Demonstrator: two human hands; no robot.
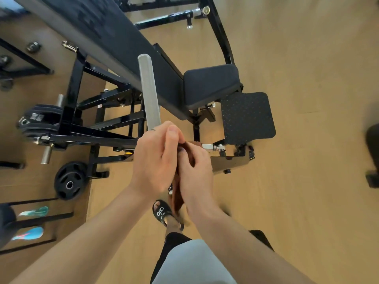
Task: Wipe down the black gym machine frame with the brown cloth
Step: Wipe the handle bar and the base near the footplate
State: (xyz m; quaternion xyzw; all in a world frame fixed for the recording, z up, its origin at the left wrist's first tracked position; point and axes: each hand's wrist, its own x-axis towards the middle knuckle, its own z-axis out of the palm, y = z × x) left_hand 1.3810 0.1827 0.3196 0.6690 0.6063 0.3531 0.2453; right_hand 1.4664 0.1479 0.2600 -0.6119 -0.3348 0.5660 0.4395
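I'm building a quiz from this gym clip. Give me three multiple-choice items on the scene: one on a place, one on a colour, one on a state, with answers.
1. Where does the round black weight plate rest?
A. on the padded seat
B. on the wooden floor, leaning at the frame's foot
C. in the person's hand

2. What colour is the crumpled cloth?
A. brown
B. white
C. blue

3. How do the left hand and right hand stand?
A. both hang idle
B. both hold the cloth between them
C. one grips the silver bar

Answers: 1 B, it stands on the floor beside the black gym machine frame. 2 A, brown shows between the hands. 3 B, fingers curl round it.
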